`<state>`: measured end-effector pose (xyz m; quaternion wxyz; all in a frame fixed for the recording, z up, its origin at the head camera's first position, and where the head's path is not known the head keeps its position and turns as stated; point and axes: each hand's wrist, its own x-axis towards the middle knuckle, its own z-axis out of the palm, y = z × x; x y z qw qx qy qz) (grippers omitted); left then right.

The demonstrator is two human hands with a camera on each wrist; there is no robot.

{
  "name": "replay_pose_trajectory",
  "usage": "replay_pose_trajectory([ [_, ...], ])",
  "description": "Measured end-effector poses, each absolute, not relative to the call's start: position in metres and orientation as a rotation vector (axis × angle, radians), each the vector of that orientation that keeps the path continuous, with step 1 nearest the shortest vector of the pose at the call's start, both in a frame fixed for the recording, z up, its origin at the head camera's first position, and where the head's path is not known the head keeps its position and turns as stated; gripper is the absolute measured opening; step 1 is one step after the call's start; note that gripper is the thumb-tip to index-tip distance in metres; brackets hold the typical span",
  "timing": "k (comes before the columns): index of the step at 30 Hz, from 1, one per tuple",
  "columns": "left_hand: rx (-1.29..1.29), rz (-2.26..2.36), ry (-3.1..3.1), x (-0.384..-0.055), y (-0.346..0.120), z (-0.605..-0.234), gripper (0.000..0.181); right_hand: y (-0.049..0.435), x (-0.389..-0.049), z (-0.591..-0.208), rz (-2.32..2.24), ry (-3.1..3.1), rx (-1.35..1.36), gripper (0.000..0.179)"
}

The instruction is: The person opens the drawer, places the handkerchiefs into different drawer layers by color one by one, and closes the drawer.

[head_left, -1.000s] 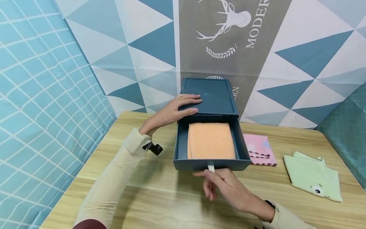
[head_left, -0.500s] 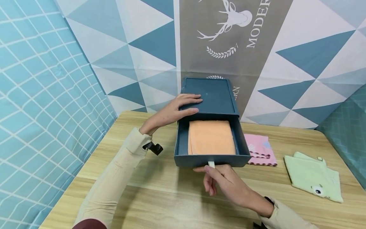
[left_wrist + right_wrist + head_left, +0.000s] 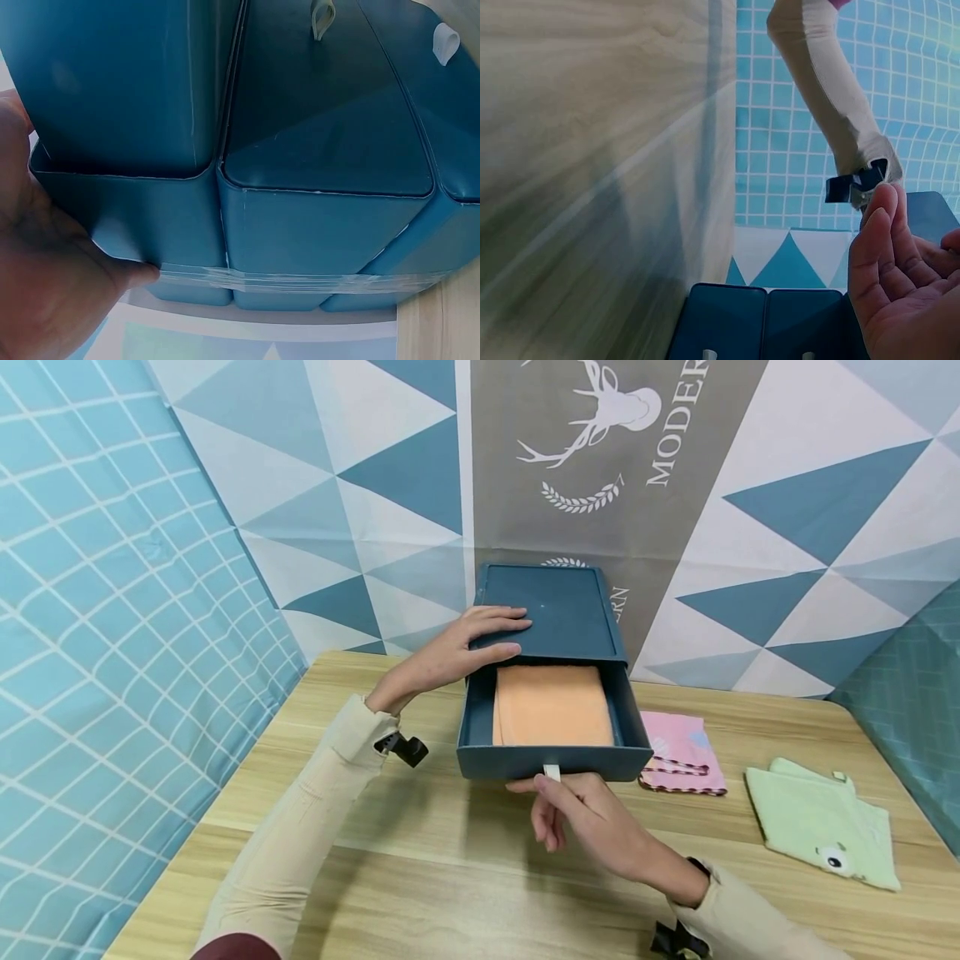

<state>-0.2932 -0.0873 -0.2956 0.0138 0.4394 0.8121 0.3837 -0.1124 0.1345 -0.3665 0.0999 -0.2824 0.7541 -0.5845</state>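
A dark blue drawer unit (image 3: pixel 562 610) stands against the back wall. Its top drawer (image 3: pixel 498 763) is pulled partly out, with a folded orange towel (image 3: pixel 553 708) lying inside. My left hand (image 3: pixel 457 652) rests on the unit's top at the left side, fingers extended. At the drawer's front, my right hand (image 3: pixel 600 831) pinches the white pull tab (image 3: pixel 552 772) between thumb and index finger, the other fingers loosely bent. From the left wrist, two lower closed drawers (image 3: pixel 322 97) show beside the pulled-out one, each with a white loop.
A folded pink cloth (image 3: pixel 682 747) lies right of the unit on the wooden table (image 3: pixel 420 877). Farther right is a folded green cloth (image 3: pixel 821 827) with an eye design. Clear tape (image 3: pixel 300 281) wraps the unit near its back.
The drawer with the orange towel has slid some way back into the unit. My right hand has moved inward with it, while the left hand has stayed in place.
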Motion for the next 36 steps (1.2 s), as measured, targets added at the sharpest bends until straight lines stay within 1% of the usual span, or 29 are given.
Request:
replay_pose_trajectory([
  [13, 1.373, 1.206, 2.537, -0.293, -0.087, -0.297, 0.047, 0.133, -0.139, -0.366, -1.726, 2.300, -0.816, 0.046],
  [18, 1.392, 1.191, 2.541, -0.294, -0.086, -0.297, 0.045, 0.133, -0.147, -0.367, -1.722, 2.320, -0.793, 0.049],
  [25, 1.418, 1.149, 2.562, -0.295, -0.085, -0.296, 0.043, 0.133, -0.163, -0.366, -1.764, 2.285, -0.708, 0.052],
  [36, 1.386, 1.164, 2.529, -0.294, -0.085, -0.294, 0.045, 0.135, -0.180, -0.357, -1.781, 2.208, -0.596, 0.057],
])
